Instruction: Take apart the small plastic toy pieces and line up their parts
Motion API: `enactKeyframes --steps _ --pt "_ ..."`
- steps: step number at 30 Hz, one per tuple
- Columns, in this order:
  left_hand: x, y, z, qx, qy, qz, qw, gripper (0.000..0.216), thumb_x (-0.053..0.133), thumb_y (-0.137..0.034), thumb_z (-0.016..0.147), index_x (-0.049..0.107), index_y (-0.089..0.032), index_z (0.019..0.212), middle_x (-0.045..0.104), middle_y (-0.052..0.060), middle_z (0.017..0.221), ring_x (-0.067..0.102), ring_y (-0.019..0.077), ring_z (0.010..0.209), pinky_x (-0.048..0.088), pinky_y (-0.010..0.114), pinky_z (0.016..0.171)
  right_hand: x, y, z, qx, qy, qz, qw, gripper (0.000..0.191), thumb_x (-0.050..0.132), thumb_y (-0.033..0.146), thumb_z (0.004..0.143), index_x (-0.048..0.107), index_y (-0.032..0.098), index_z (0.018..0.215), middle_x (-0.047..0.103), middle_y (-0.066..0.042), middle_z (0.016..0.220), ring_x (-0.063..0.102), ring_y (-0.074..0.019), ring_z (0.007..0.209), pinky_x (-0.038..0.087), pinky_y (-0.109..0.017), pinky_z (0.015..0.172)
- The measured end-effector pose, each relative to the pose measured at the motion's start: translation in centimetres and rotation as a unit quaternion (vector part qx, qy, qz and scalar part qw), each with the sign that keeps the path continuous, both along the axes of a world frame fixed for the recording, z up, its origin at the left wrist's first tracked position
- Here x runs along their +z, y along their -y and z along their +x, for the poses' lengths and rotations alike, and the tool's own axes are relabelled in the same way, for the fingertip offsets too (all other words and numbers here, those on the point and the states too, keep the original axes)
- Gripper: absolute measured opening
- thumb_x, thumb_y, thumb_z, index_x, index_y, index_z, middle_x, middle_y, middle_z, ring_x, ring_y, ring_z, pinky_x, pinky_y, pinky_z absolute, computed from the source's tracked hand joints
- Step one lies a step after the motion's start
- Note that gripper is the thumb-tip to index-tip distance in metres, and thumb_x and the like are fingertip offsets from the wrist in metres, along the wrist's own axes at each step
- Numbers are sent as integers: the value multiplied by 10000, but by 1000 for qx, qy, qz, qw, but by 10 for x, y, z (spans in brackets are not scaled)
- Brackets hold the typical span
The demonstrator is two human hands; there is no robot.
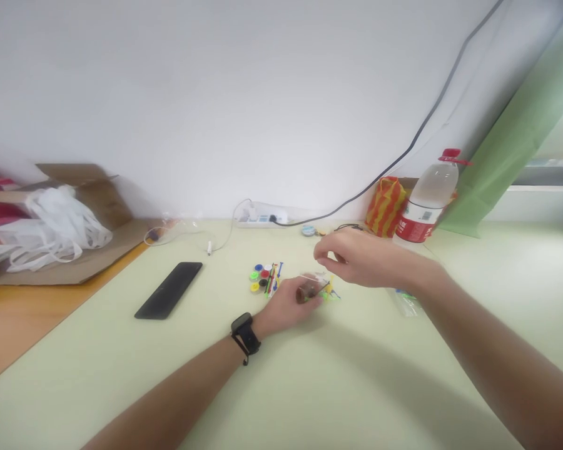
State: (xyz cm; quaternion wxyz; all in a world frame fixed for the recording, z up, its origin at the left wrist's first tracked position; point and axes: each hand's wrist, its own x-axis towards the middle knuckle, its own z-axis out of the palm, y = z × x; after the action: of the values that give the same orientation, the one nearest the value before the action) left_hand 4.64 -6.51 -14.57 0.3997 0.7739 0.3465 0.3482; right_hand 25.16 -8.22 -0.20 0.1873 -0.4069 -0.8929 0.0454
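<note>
Head camera: coloured caps (264, 274) and sticks (273, 282) lie just beside the left hand (285, 305) — it wraps a see-through container (305, 292) near the tabletop (206, 387); bottle (425, 203) and power strip (263, 218) sit farther back. The right hand (359, 257) (gripping anything? cannot tell) arches above, fingers curled.

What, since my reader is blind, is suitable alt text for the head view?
A left hand holds a small container beside small colourful pieces on a pale table; the right hand is raised nearby. A red-capped bottle stands at right.
</note>
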Motion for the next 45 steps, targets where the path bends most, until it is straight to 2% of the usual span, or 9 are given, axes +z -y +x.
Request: enactKeyframes --steps 4,9,16,23,26,28,34,37,45 --pt "1 1 0 15 37 -3 999 277 719 -437 894 730 -199 1035 691 95 1261 667 173 846 528 298 729 -9 5 8 -47 11 -16 999 182 619 350 950 742 246 1034 754 -69 994 677 -273 922 449 -333 678" --pt "12 5 2 -14 61 -6 998 404 673 -437 944 650 -238 1295 752 76 1124 702 221 1027 543 342 914 -26 9 8 12 -15 -106 994 174 626 302 945 757 270 1055 774 -33 1009 689 -242 910 478 -330 707" --pt "24 8 -1 -34 62 15 997 391 629 -430 977 650 -243 1320 702 94 1312 662 266 1190 512 386 1030 -28 9 0 49 -34 -165 984 228 565 294 979 784 261 1031 789 -36 950 688 -223 792 468 -330 687" --pt "22 2 -2 6 80 10 997 376 567 -444 1010 720 -205 1256 758 96 1196 710 258 1058 554 378 950 -33 7 10 15 -105 -101 989 226 627 412 963 734 257 1087 750 -40 974 642 -173 697 457 -294 615" --pt "21 -1 -2 22 98 -19 995 388 535 -457 1022 755 -181 1183 774 95 1141 709 260 1057 558 371 943 -52 7 18 -58 -219 -18 974 435 715 483 890 648 262 1258 709 -90 1145 644 -195 774 510 -328 673" --pt "21 -3 -1 27 116 -35 992 376 555 -459 1010 777 -171 1107 784 93 1088 715 256 1033 564 368 935 -69 7 22 -78 -279 -36 957 630 770 521 829 567 273 1372 686 -104 1204 655 -230 890 545 -362 733" --pt "18 0 7 5 153 -110 982 371 780 -462 845 751 -156 1053 759 105 1017 705 195 765 598 318 672 -103 11 14 -54 -372 -213 902 402 594 583 945 684 198 873 674 -35 786 617 -194 747 513 -332 700" --pt "17 4 10 32 164 -132 977 403 855 -440 768 734 -157 1027 736 82 971 673 160 687 561 270 570 -106 17 6 -43 -405 -227 885 366 621 556 944 680 199 895 674 -29 812 600 -184 755 487 -314 696" --pt "11 3 10 47 173 -127 976 337 754 -480 869 791 -150 926 775 82 908 712 205 856 570 295 767 -120 19 2 -54 -450 -239 859 350 639 543 939 636 195 904 602 -6 764 571 -170 717 476 -303 675"
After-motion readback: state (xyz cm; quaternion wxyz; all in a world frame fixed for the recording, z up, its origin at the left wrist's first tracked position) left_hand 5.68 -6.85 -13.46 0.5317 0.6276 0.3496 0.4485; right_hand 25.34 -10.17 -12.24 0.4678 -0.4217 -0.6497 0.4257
